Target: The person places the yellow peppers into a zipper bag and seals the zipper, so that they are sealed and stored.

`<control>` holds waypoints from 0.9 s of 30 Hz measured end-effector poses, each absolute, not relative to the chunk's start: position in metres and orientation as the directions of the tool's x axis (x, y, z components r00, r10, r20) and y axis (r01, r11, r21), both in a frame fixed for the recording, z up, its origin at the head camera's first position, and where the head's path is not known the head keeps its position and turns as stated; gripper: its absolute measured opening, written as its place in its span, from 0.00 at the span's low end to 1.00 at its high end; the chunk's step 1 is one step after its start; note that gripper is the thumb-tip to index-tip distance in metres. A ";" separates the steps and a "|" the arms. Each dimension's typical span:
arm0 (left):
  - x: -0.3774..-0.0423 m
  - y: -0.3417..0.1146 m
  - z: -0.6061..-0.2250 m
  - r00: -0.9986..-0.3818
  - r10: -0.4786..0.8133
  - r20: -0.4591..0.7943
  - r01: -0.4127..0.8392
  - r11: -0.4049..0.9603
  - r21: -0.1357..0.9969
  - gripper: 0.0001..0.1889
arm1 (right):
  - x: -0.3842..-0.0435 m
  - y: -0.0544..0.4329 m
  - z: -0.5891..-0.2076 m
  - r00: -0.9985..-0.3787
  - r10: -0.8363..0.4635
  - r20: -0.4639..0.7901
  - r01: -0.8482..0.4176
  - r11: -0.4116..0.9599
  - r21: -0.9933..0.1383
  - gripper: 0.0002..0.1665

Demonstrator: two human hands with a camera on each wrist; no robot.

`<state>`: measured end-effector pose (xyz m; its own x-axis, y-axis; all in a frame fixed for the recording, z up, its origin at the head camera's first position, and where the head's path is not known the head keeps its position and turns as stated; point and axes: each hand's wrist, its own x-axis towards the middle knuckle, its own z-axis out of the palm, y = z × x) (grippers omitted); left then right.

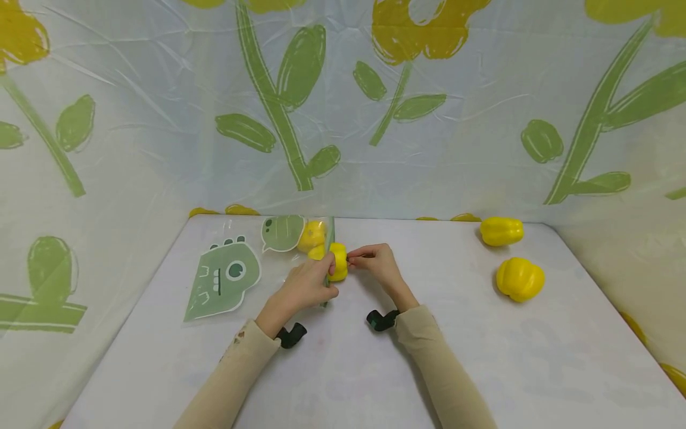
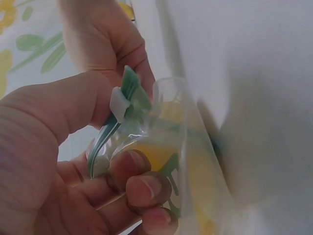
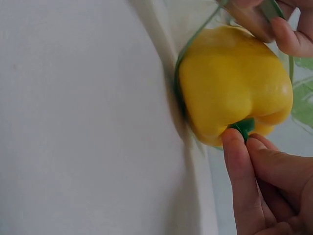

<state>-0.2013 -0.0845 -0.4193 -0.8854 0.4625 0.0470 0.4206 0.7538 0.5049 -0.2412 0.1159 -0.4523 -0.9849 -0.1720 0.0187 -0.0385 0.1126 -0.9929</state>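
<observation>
A clear zip bag [image 1: 227, 280] printed with green cartoon creatures lies on its side at the left, its green-edged mouth facing right. My left hand [image 1: 306, 281] grips the bag's edge at the mouth, near a white zip slider [image 2: 118, 105]. In the mouth sits a yellow bell pepper [image 3: 232, 81], its body partly inside. With fingertips and thumb, my right hand [image 1: 379, 266] pinches the pepper's green stem [image 3: 246, 126]. More yellow shapes [image 1: 312, 236] show through the plastic behind it, partly hidden by the print and my left hand.
Two more yellow bell peppers lie on the right of the white table [image 1: 429, 369], one [image 1: 501, 231] near the back edge and another [image 1: 520, 279] slightly nearer. A flower-patterned cloth [image 1: 471, 149] hangs behind and at the sides. Black wrist mounts [image 1: 382, 320] sit under both forearms.
</observation>
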 end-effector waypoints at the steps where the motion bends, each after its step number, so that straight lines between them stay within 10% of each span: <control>1: -0.201 -0.085 -0.419 -0.884 0.465 0.051 0.426 0.755 0.499 0.17 | -0.241 0.114 -0.453 -0.986 -0.167 0.017 -0.036 0.111 -0.993 0.09; 27: -0.199 -0.083 -0.412 -0.880 0.457 0.131 0.468 0.785 0.406 0.15 | -0.241 0.127 -0.442 -0.900 -0.436 0.012 -0.082 0.141 -0.987 0.21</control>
<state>-0.1986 -0.0835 -0.4119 -0.8799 0.4569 0.1306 0.4680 0.7851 0.4058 -0.2414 0.1273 -0.4425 -0.8996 -0.4365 0.0119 -0.0817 0.1415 -0.9866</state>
